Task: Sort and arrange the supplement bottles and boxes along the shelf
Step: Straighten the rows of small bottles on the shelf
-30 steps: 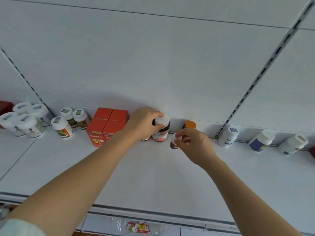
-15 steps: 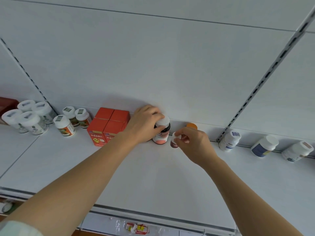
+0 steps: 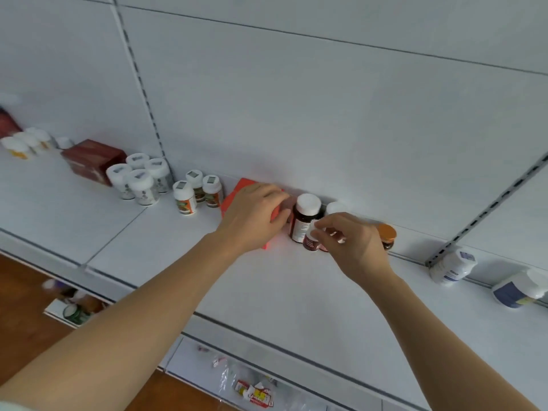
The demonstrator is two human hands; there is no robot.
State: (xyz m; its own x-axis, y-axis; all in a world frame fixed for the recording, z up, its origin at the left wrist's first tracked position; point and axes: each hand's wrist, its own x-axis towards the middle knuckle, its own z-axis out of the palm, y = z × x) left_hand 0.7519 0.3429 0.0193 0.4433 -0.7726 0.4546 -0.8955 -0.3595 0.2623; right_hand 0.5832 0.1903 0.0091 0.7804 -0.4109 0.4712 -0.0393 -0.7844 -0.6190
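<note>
On the white shelf (image 3: 267, 295), my left hand (image 3: 252, 216) lies over the orange-red boxes (image 3: 237, 192), with fingers and thumb curled round a box's right end. Just right of it a dark bottle with a white cap (image 3: 304, 222) stands upright, free of that hand. My right hand (image 3: 351, 241) pinches a small dark-red bottle with a white cap (image 3: 310, 242) right in front of the dark bottle. Another white cap (image 3: 335, 207) shows behind my right hand. An orange-capped bottle (image 3: 387, 234) stands by the back wall, partly hidden by it.
Three colourful-label bottles (image 3: 195, 192), several white jars (image 3: 139, 179) and a dark red box (image 3: 92, 160) stand to the left. Two white bottles (image 3: 451, 266) (image 3: 517, 289) lie on their sides at the right. A slotted upright (image 3: 486, 212) rises there. Packets (image 3: 255, 394) lie below.
My left hand has let go of the dark white-capped bottle and moved left onto the orange-red boxes. My right hand still holds the small bottle. The view has swung left.
</note>
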